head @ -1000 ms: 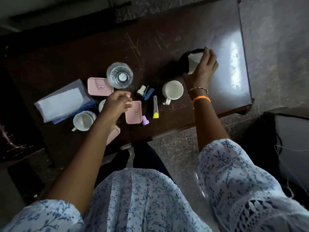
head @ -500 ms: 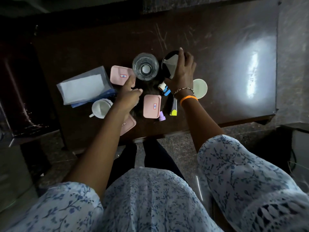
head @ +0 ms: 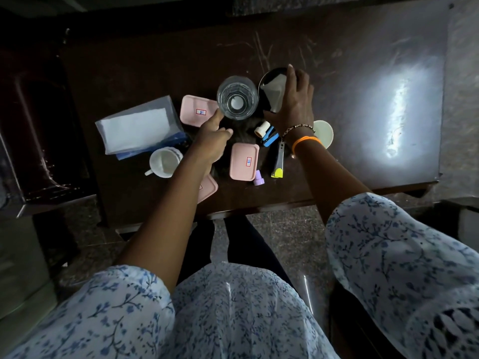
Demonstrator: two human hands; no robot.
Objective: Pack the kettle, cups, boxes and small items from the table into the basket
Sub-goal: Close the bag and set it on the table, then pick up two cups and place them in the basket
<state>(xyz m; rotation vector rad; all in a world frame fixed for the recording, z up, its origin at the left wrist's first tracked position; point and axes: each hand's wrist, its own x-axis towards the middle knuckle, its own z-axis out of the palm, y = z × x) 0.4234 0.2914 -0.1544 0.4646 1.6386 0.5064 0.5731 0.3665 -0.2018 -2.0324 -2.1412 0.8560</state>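
My right hand is closed over the rim of a black round container that has white paper inside and stands right beside a clear glass vessel. My left hand is open, and its forefinger touches the lower left side of the glass. Three pink boxes lie around it: one left of the glass, one in the middle, one partly under my forearm. A white cup stands at the left. Another white cup shows behind my right wrist.
A clear bag with white paper lies at the left. Small items sit between my arms: a white cap, a blue clip, a yellow-tipped tool, a purple piece. The dark table stretches right; a dark chair stands left.
My right hand has brought the black container leftward, from the table's right part to beside the glass. My left hand has moved from the middle pink box up to the glass.
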